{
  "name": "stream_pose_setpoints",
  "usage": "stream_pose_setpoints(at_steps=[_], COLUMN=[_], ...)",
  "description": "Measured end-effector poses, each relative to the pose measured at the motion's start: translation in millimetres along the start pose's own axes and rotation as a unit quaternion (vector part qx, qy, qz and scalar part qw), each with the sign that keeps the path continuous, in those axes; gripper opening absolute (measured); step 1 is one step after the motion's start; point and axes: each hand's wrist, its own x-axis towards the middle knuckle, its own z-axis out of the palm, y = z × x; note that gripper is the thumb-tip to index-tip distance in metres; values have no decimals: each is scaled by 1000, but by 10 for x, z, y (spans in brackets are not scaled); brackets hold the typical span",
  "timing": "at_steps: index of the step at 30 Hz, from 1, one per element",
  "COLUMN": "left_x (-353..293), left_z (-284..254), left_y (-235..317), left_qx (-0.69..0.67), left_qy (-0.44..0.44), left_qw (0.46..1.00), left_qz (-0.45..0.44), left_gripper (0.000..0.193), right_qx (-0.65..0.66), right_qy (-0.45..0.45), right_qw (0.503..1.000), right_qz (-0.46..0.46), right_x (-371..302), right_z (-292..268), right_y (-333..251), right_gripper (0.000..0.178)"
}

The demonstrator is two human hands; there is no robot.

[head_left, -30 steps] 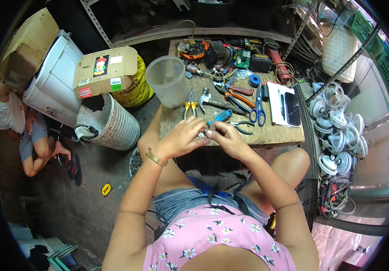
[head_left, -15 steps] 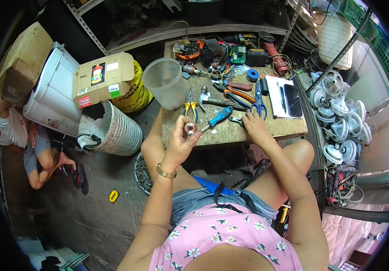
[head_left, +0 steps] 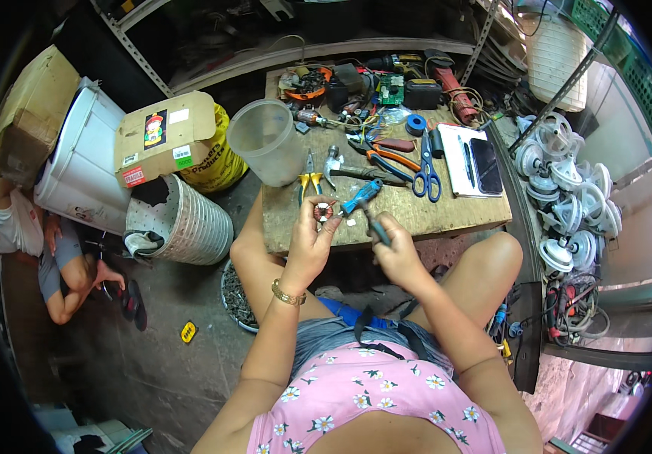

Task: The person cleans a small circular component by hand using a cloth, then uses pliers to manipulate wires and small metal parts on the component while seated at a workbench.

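Top [head_left: 375, 408]: pink, flowered, bottom centre of the frame.
Right hand [head_left: 399, 254]: just right of centre; fingers closed around dark pliers [head_left: 380, 231], spread of the pliers' tips too blurred to tell.
Left hand [head_left: 309, 240]: just left of centre, bracelet [head_left: 288, 294] at the wrist; fingers closed in a pinch on the coil.
Coil [head_left: 324, 212]: small, round, reddish windings, held up between left thumb and fingers, centre of the frame.
Screwdriver [head_left: 361, 197]: blue handle, at centre between both hands; touching the pliers or merely behind, cannot tell.
Surface [head_left: 454, 216]: wooden, from centre to upper centre.
Yellow pliers [head_left: 311, 180]: lying left of the hammer [head_left: 371, 175], near the tub [head_left: 265, 144].
Scissors [head_left: 426, 180]: blue, right of centre, beside orange pliers [head_left: 390, 160].
Phone [head_left: 485, 166]: dark, on a white pad [head_left: 458, 163], farther right.
Tape [head_left: 415, 125]: blue roll, above the scissors.
Circuit board [head_left: 391, 89]: green, upper centre, amid clutter.
Reels [head_left: 568, 178]: white, heaped at the right.
Person [head_left: 16, 219]: seated, far left, white shirt.
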Motion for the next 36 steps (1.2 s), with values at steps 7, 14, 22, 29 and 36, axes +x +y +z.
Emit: stream_pose_setpoints(at_steps=[7,14,22,29,36], left_x=[45,25,48,15,119], left_z=[0,-18,-47,13,-86], left_y=[267,265,210,173,291], left_qx=[293,377,102,3,283], left_qy=[-37,-44,-68,-48,-67], left_qw=[952,917,980,997,948], left_qz=[85,123,156,63,128], left_gripper=[30,28,29,25,27], right_qx=[-328,-298,576,316,-254], right_qy=[61,54,-245,-206,-12], right_qw=[936,940,771,924,953], right_qz=[-111,-160,119,65,-163], right_x=[-67,-38,-93,-30,-71], right_z=[143,208,9,-122,19], right_y=[-297,-281,-438,-435,-432], right_gripper=[33,32,26,41,46])
